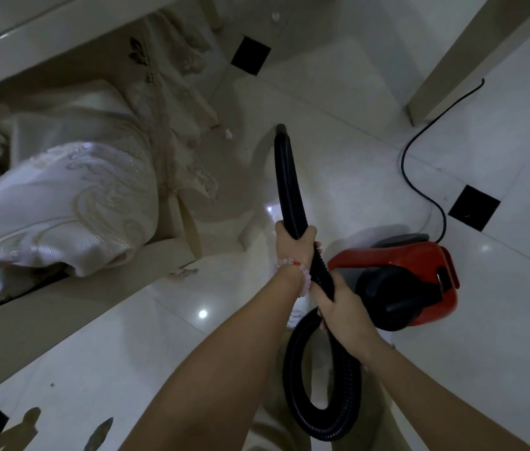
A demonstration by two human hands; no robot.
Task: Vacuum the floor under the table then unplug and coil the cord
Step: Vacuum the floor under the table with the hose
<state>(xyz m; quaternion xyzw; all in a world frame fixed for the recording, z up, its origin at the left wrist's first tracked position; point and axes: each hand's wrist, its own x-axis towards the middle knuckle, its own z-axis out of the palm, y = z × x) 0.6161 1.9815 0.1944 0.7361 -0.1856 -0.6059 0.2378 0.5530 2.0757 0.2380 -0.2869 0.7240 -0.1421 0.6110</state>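
Two hands on hose [289,177]: left hand [294,244] fingers wrapped forward, right hand [343,307] fingers wrapped behind, near red vacuum [397,281]. Nozzle tip [280,128] aimed at floor [322,92] beside draped chair [71,190] under counter [62,30]. Vacuuming judged underway; cord [420,164] trailing past leg [472,50], unplugging and coiling not yet done. Chair and cloth crowding reach

Chair [71,196] left, vacuum [400,281] right, hose [289,177] between, cord [420,157] behind vacuum.
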